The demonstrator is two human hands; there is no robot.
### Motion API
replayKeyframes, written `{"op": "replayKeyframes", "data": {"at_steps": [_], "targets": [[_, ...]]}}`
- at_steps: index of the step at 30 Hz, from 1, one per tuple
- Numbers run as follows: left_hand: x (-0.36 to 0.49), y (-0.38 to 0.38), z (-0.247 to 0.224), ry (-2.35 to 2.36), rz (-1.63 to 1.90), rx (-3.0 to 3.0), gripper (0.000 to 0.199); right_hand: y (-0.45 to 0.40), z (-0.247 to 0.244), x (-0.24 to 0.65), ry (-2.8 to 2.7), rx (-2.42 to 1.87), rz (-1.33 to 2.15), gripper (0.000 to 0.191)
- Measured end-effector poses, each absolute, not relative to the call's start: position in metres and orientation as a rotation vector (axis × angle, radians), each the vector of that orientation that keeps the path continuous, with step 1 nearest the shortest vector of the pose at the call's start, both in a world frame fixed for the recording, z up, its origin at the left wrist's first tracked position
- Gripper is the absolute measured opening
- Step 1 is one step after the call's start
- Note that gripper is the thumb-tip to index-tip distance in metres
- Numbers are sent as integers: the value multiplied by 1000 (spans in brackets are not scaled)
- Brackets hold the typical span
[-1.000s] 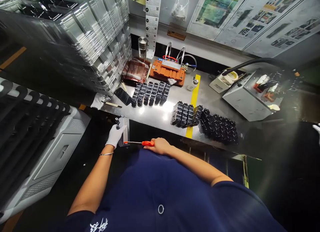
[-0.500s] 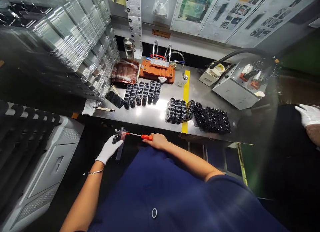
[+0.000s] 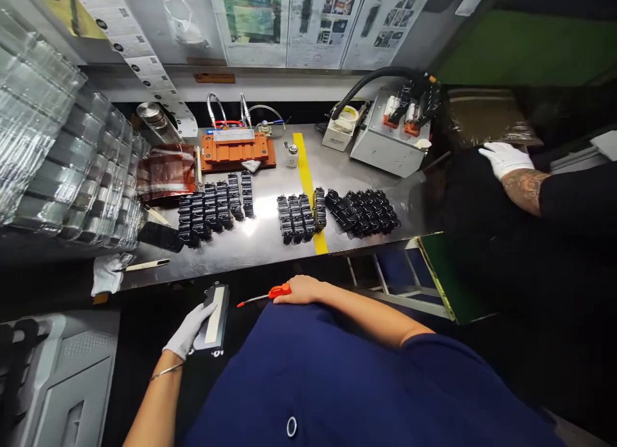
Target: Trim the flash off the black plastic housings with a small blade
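In my gloved left hand (image 3: pixel 186 333) is a flat dark rectangular part (image 3: pixel 222 318) with a pale strip along its face and small metal tabs at its ends. The glove's fingers grip its left side, below the bench edge. My bare right hand (image 3: pixel 303 289) is closed around the red-orange handle of an air blow gun (image 3: pixel 278 292). Its thin metal tube points left, and the red tip stops a short distance from the part without touching it. Rows of black moulded parts (image 3: pixel 212 206) stand on the bench beyond my hands, with further black groups (image 3: pixel 371 212) to the right.
Stacked clear plastic trays (image 3: pixel 58 126) tower at the left. On the metal bench (image 3: pixel 241 251) stand an orange fixture (image 3: pixel 236 150), a small bottle (image 3: pixel 291 154) and a grey box (image 3: pixel 388 142). A co-worker's gloved hand (image 3: pixel 506 159) is at the right, and a grey crate (image 3: pixel 72 376) lower left.
My view has swung right. The part in my left hand has turned so its pale-striped face shows, and the blow gun's tip, earlier at the part, is now apart from it.
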State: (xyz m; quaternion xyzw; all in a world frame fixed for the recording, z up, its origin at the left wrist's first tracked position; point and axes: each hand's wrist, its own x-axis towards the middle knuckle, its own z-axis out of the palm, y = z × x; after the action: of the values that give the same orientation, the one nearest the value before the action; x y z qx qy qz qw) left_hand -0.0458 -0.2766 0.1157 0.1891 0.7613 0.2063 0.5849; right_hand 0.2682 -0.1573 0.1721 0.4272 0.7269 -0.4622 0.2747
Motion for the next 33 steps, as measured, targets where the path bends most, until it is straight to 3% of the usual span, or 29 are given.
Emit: {"op": "replayKeyframes", "data": {"at_steps": [3,14,21,28,33], "targets": [[-24,-224,122,1769,392,672,25,-149,162,299,1906,1254,-1222,66],[137,-15,111,2159,264,1263,41,-134,145,359,1820,1466,-1214,64],[105,54,129,2321,237,1434,42,-129,140,354,1876,1502,-1216,55],[96,14,116,2303,164,1325,36,-129,127,312,1923,1575,-1134,55],[90,-64,104,2276,272,1131,57,-142,126,299,1890,1629,-1091,55]]}}
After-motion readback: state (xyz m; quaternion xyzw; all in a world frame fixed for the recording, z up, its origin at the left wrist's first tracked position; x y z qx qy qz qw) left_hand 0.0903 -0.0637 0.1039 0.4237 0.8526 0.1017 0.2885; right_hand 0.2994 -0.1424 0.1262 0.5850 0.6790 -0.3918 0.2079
